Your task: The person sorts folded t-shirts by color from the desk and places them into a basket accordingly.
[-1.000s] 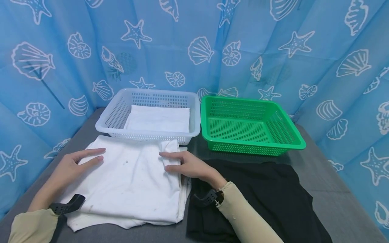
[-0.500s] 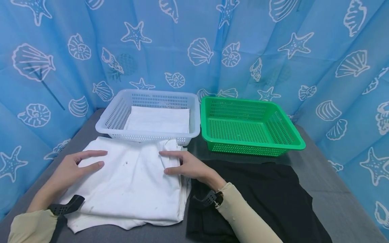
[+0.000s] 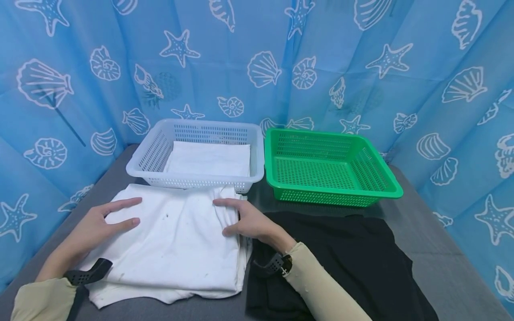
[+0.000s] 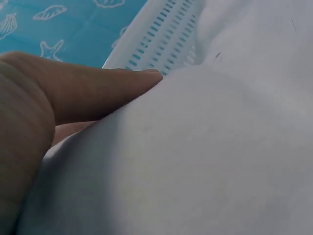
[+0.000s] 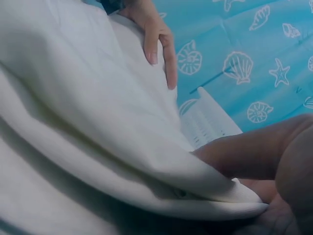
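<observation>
A folded white garment [image 3: 172, 240] lies in layers in front of the baskets, with a few small dark specks on top. My left hand [image 3: 98, 223] rests on its left side, thumb and forefinger straight on the cloth; the other fingers are hidden. In the left wrist view a straight finger [image 4: 107, 90] lies along the cloth's raised edge. At the upper right corner my right hand [image 3: 253, 220] pinches the folded edge, forefinger and thumb on top and wrinkles beside them. The right wrist view shows the layered edge [image 5: 220, 205] running between the digits of that hand.
Behind the garment stands a white basket [image 3: 138, 173] with folded white cloth [image 3: 209, 158] inside. To its right is a green basket [image 3: 329, 196]. A black garment [image 3: 341, 263] lies at the right on the grey table [image 3: 433, 249]. A blue patterned curtain [image 3: 225, 58] hangs behind.
The right hand's thumb and forefinger have shifted slightly right, and the cloth beside them has more creases. The left hand has barely moved. The view has tipped up a little.
</observation>
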Motion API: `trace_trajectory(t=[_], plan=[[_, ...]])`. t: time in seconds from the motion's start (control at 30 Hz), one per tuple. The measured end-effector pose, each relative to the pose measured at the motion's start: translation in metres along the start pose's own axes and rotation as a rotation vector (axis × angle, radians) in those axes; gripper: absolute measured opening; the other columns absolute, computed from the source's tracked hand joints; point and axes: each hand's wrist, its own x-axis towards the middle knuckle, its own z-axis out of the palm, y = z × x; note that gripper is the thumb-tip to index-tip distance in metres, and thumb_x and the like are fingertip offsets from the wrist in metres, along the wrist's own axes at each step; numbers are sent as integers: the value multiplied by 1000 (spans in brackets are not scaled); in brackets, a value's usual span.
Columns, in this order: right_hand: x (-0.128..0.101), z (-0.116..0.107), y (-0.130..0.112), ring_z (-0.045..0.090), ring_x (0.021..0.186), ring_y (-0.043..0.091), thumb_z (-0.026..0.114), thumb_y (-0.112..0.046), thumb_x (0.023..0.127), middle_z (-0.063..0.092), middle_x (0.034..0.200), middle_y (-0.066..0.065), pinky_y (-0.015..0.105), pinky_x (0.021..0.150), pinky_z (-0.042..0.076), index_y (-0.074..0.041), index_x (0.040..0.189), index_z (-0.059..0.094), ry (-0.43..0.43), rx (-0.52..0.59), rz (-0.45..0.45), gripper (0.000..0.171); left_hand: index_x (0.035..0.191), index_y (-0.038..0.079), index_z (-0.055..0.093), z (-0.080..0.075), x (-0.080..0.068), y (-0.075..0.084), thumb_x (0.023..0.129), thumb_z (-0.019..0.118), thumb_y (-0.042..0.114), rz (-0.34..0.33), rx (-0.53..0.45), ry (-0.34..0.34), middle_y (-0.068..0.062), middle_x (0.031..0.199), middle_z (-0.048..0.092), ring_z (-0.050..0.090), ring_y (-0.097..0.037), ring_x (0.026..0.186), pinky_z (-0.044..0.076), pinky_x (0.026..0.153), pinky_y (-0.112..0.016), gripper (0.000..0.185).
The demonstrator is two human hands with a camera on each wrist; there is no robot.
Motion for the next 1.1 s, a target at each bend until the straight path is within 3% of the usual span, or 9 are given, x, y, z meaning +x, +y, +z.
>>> trace_trajectory(t=[0.27, 0.47, 0.67, 0.9, 1.1], plan=[[-1, -1, -1, 44, 121, 19, 76, 7, 77, 42, 146, 3, 39, 99, 40, -25, 142, 56, 14, 7, -4, 75, 153, 16, 39, -5, -5, 2, 85, 70, 58, 9, 10, 10, -28, 155, 22, 14, -54, 139, 20, 95, -78, 86], [-3, -7, -7, 48, 110, 21, 78, 3, 78, 49, 133, 1, 35, 88, 47, -31, 138, 59, 11, 3, -17, 72, 155, 20, 33, -14, -13, 3, 87, 68, 56, 7, -6, -12, -29, 157, 15, 9, -55, 139, 20, 93, -79, 85], [-5, -19, -12, 53, 105, 23, 78, 2, 79, 52, 126, 3, 35, 83, 52, -29, 136, 61, -1, 8, -69, 67, 155, 22, 34, -17, -14, 3, 87, 70, 54, 11, -24, -23, -27, 157, 16, 9, -54, 140, 22, 91, -80, 83], [-10, -25, -22, 57, 100, 24, 76, 4, 79, 57, 120, 7, 35, 79, 55, -25, 136, 61, 7, 41, -84, 66, 151, 15, 43, -19, -18, 6, 87, 73, 49, 49, -55, 50, -25, 155, 26, 15, -50, 141, 23, 91, -80, 78], [-14, -31, -28, 60, 97, 22, 76, 4, 78, 61, 120, 5, 35, 80, 54, -22, 136, 62, 20, 95, -112, 65, 151, 24, 44, -19, -21, 4, 90, 74, 36, 120, -173, 139, -16, 157, 29, 13, -37, 144, 15, 97, -79, 69]])
